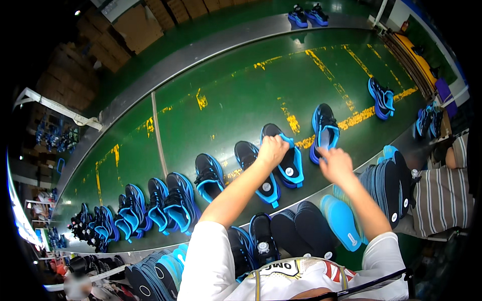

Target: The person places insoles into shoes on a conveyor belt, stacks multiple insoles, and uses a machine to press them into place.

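Here, black-blue shoe (284, 153) under left grip (272, 149).

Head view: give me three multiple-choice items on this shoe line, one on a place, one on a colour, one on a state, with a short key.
1. Where does the left hand rest?
A. on the heel end of a black and blue shoe on the belt
B. on the stack of insoles
C. on a cardboard box

2. What colour is the belt under the shoes?
A. red
B. green with yellow marks
C. white

3. What is the right hand doing?
A. hanging empty over the floor
B. gripping a box
C. pinching a light blue insole at the shoe furthest right of the three nearest

Key: 1 A, the fingers lie over that shoe's heel end. 2 B, the surface is green with worn yellow lines. 3 C, the fingers close on the pale insole going into that shoe.
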A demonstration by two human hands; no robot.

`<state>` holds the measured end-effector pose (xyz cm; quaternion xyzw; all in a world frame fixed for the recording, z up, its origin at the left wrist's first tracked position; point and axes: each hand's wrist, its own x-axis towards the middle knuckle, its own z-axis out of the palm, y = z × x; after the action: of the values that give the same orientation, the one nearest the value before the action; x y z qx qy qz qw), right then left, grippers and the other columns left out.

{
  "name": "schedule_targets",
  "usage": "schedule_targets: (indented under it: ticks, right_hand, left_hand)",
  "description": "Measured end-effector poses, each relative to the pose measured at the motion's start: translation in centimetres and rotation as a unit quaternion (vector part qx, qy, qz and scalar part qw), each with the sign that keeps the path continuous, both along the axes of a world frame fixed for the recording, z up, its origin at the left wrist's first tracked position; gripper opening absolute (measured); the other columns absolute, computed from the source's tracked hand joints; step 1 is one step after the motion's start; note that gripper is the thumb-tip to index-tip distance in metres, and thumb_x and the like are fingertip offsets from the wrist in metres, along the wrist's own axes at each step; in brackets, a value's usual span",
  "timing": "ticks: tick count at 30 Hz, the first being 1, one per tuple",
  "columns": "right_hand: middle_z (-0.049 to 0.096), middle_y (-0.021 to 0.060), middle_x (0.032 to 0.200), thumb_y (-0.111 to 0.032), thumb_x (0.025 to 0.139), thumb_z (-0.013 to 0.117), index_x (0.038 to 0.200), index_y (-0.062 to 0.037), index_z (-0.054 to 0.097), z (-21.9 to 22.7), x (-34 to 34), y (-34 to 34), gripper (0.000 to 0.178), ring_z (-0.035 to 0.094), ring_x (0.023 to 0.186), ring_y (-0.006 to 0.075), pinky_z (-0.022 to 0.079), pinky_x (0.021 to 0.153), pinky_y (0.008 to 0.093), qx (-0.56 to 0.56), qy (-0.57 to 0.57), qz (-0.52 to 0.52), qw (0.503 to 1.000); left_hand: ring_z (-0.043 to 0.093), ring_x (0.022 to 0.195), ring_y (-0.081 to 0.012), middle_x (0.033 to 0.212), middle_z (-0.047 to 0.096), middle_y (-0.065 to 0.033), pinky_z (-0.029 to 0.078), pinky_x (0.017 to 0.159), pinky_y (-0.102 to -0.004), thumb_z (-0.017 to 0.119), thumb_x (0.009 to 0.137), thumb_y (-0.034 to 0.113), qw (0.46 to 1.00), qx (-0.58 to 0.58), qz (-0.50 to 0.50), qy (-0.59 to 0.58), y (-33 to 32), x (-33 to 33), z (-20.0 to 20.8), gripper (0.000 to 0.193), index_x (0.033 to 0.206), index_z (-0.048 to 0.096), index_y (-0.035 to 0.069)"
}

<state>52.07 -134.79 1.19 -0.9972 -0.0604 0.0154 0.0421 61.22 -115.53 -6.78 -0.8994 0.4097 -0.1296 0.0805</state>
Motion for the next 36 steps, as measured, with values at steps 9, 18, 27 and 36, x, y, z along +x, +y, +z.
schedule_targets:
  ticks: [9, 18, 27, 36]
  right_hand:
    - [0.059, 0.0061, 0.067, -0.014, 0.071, 0.045, 0.113, -0.0091, 0.049, -2.4, -7.5, 2.4, 0.042, 0.055, 0.066, 0.0204, 0.038, 0.064, 0.0345, -0.078, 0.182, 0.143, 0.970]
    - [0.057, 0.0061, 0.063, -0.011, 0.069, 0.045, 0.113, -0.0073, 0.049, -2.5, -7.6, 3.1, 0.044, 0.053, 0.063, 0.0200, 0.036, 0.065, 0.0339, -0.069, 0.140, 0.125, 0.980]
    - [0.050, 0.0117, 0.092, -0.015, 0.070, 0.054, 0.112, -0.0054, 0.047, -1.3, -8.6, 2.5, 0.043, 0.049, 0.085, 0.0256, 0.039, 0.072, 0.0370, 0.166, 0.029, 0.019, 0.986]
    - [0.029, 0.0253, 0.123, -0.025, 0.069, 0.063, 0.121, -0.0041, 0.035, -1.0, -21.2, 0.1, 0.063, 0.033, 0.111, 0.0400, 0.032, 0.090, 0.0418, 0.241, 0.089, -0.035, 0.966]
  left_hand:
    - [0.050, 0.054, -0.0189, 0.058, 0.047, -0.0047, 0.036, 0.049, -0.0312, 0.051, 0.064, 0.013, 0.992, -0.068, -0.109, 0.000, -1.0, -3.1, 4.6, 0.007, 0.064, 0.046, 0.008]
    - [0.046, 0.053, -0.0152, 0.059, 0.045, -0.0022, 0.032, 0.049, -0.0289, 0.049, 0.067, 0.014, 0.992, 0.044, -0.072, -0.090, -0.6, -3.4, 3.6, 0.007, 0.067, 0.048, 0.007]
    - [0.058, 0.065, -0.0247, 0.068, 0.057, -0.0092, 0.043, 0.056, -0.0364, 0.045, 0.074, 0.013, 0.986, 0.035, -0.079, 0.143, -0.4, 1.2, 1.3, 0.010, 0.072, 0.051, 0.005]
    - [0.028, 0.040, -0.0041, 0.066, 0.053, -0.0029, 0.023, 0.037, -0.0186, 0.039, 0.079, 0.010, 0.530, -0.593, 0.174, 0.580, -0.4, 3.8, 6.9, 0.014, 0.072, 0.048, 0.003]
